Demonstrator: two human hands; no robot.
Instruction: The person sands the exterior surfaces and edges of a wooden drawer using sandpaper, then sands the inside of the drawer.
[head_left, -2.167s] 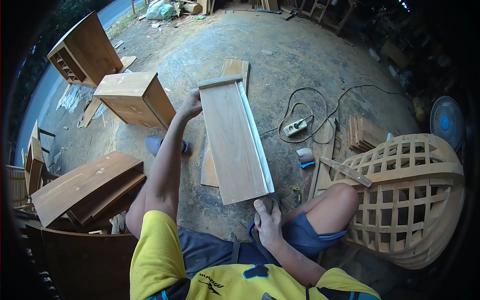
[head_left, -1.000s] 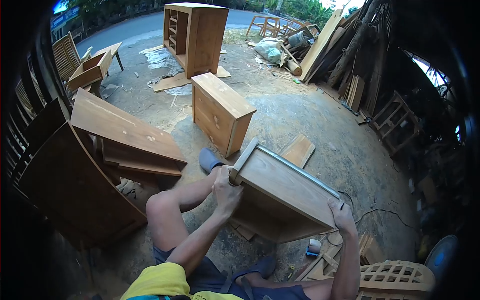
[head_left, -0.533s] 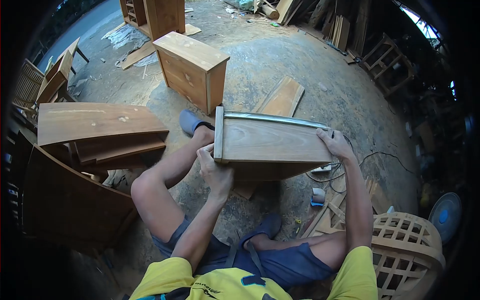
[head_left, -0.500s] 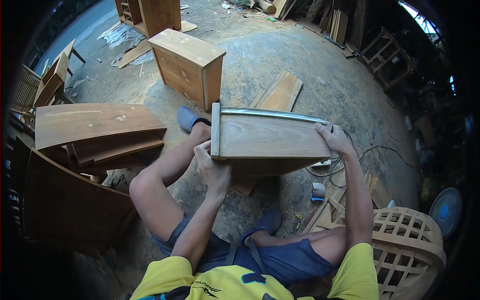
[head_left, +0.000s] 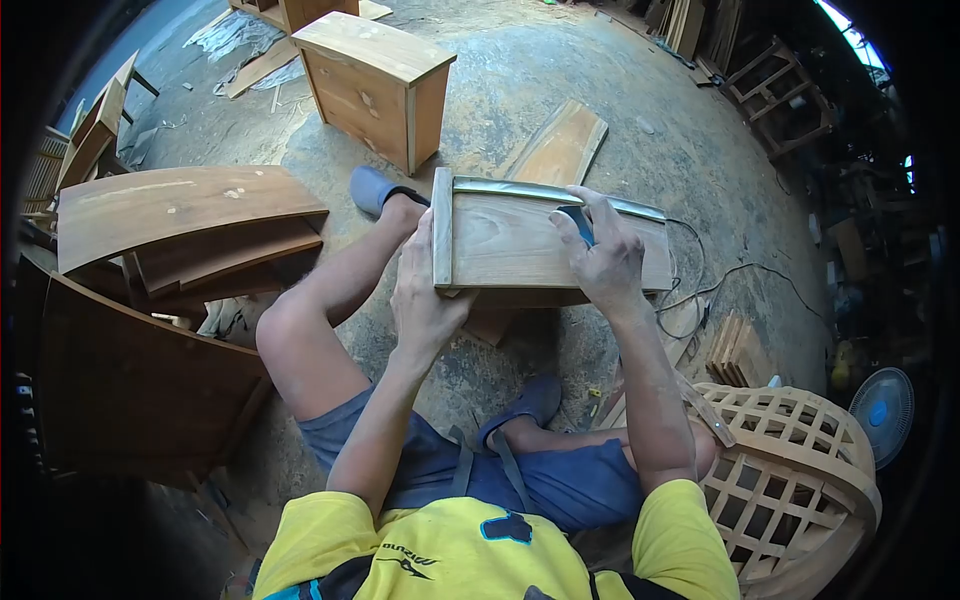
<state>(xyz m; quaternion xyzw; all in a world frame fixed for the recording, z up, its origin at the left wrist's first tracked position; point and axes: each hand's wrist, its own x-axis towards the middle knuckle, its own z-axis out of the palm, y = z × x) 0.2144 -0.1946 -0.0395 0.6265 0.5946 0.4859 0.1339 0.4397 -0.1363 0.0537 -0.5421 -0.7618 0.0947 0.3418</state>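
A wooden drawer (head_left: 500,240) is held over my lap, its front panel (head_left: 443,228) on the left and a pale metal-like strip along its far top edge. My left hand (head_left: 425,290) grips the drawer at the front panel's near end, the fingers partly hidden behind it. My right hand (head_left: 605,250) is closed on a piece of sandpaper with a blue backing (head_left: 578,224), resting on the drawer's upper side face. The drawer's underside is mostly hidden.
A small cabinet (head_left: 370,95) stands beyond my left foot. Curved wooden pieces (head_left: 190,215) lie at the left. Flat boards (head_left: 560,150) are on the floor behind the drawer. At the right are a cable (head_left: 740,268), a lattice chair part (head_left: 790,480) and a fan (head_left: 880,412).
My right hand has left the drawer's right end and moved left onto its side face, now with the sandpaper. The sandpaper roll seen on the floor earlier is no longer visible there.
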